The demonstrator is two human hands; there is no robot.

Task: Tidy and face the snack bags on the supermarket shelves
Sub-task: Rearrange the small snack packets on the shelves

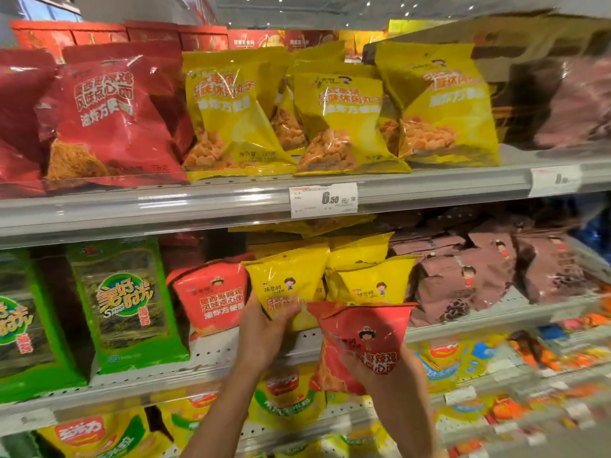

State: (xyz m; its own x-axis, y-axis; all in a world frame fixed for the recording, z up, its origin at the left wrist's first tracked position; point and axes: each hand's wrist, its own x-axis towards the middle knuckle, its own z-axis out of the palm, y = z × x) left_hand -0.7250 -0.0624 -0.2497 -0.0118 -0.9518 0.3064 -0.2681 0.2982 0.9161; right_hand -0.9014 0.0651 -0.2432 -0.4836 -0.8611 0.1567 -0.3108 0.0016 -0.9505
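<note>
The left hand point(264, 320) gripped the lower part of a glossy yellow plastic snack bag point(286, 282) standing at the front edge of the middle shelf point(211, 355), fingers curled round its bottom, probably to square it up or shift it aside; the right hand point(370, 361) held a crinkled red plastic snack bag point(362, 338) from below and behind, its fingers largely hidden by the film, so how tightly they closed could not be told beyond that they carried it; that red bag hung clear of the shelf, in front of its edge and just before a second yellow bag point(372, 282), likely pulled out because it sat among the wrong colour. Its long axis ran upright, sealed top uppermost and tipped slightly to the right, printed face toward the camera; the gripped yellow bag likewise stood upright, face outward. Just left of it a red-orange bag point(211, 295) of seemingly the same kind stood facing out, which looked the probable home for the carried one; further left stood green seaweed packs point(124, 305), and toward the right end brown bags point(463, 279) lay slumped. On the upper shelf point(165, 206), large red bags point(109, 110) and large yellow bags point(337, 120) leaned above a white price tag point(323, 200).
</note>
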